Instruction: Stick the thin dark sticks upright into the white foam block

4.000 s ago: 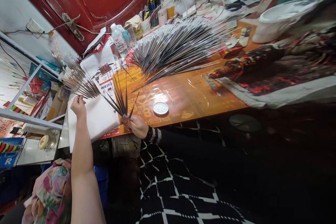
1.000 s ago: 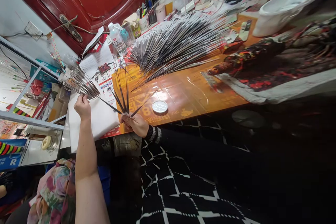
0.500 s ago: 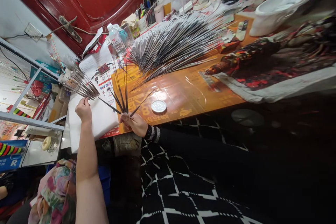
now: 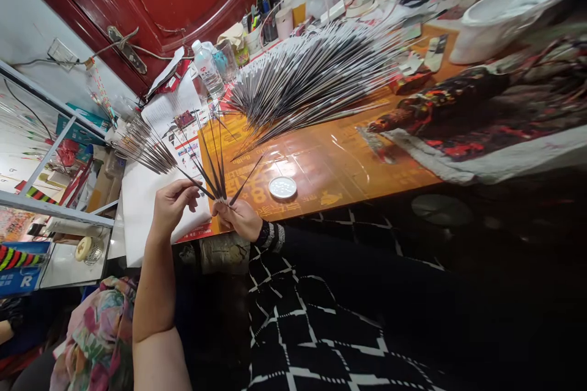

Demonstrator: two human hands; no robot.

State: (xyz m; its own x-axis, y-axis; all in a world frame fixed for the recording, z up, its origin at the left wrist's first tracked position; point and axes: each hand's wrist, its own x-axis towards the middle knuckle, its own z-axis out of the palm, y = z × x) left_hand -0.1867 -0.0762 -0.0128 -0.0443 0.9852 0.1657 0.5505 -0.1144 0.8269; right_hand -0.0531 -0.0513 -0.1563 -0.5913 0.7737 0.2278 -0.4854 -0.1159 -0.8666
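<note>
My right hand [image 4: 245, 219] is closed around the lower ends of several thin dark tapered sticks [image 4: 221, 177], which fan upward from its fingers near the table's front edge. My left hand [image 4: 174, 204] is beside it on the left. Its thumb and fingertips are pinched at the leftmost stick [image 4: 202, 188] of that fan. Behind the left hand, a small bunch of similar sticks [image 4: 153, 151] lies on a white foam sheet [image 4: 142, 214]. A large pile of such sticks [image 4: 298, 82] covers the back of the table. A round white lid [image 4: 282, 187] lies right of my right hand.
The orange-covered table [image 4: 330, 165] holds a water bottle [image 4: 207, 70] and pen cups at the back. On the right are a white bowl [image 4: 486, 27] and a paint-stained cloth [image 4: 422, 162]. A metal frame [image 4: 50, 153] stands left; floral fabric [image 4: 98, 336] shows below.
My left hand has moved right from beside the small bunch to the leftmost stick in the fan. The right hand keeps its hold on the fanned sticks. The view has shifted slightly.
</note>
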